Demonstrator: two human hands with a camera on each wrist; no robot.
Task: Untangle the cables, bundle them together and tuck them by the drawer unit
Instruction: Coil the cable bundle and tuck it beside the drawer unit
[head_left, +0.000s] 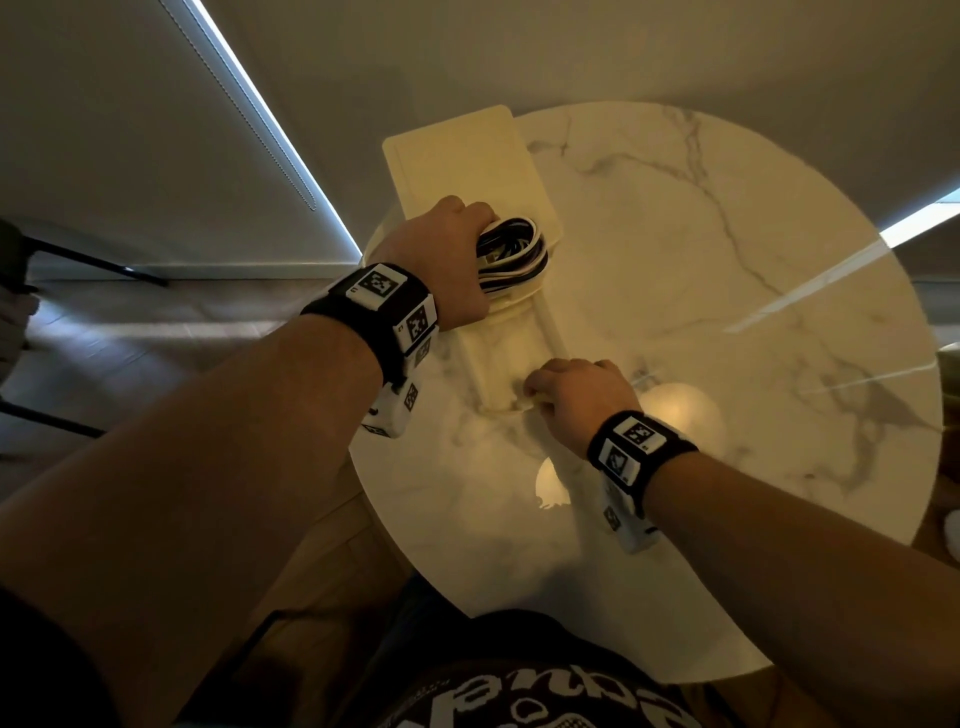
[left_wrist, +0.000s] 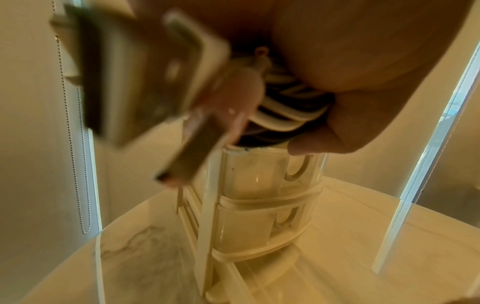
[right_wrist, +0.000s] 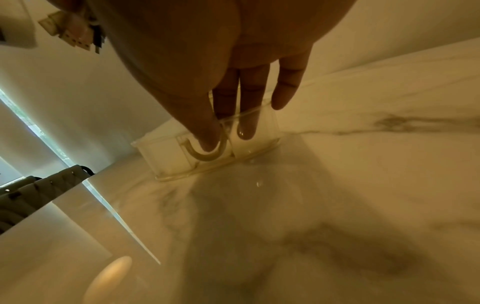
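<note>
1. A round marble-patterned counter (head_left: 701, 312) fills most of the head view, with a pale wall and a window blind (head_left: 156, 130) behind it; a beaded blind cord (left_wrist: 75, 144) hangs at the left in the left wrist view.
2. A cream drawer unit (head_left: 457, 161) stands upright at the counter's far left edge, its stacked drawers facing the person, its long axis vertical.
3. The bottom drawer (right_wrist: 207, 148), clear-fronted with a U-shaped pull, sits out from the unit on the counter.
4. The left hand (head_left: 447, 260) is above the unit's front, fingers curled tight round a bundle of cables (head_left: 514, 254). The black and white strands are coiled into an elongated loop, its long axis running roughly away from the person, hanging over an upper drawer.
5. The right hand (head_left: 576, 395) is at the bottom drawer, thumb in the pull and fingers hooked behind the clear front, pinching it.
6. The two hands are well apart, the unit's drawers between them.
</note>
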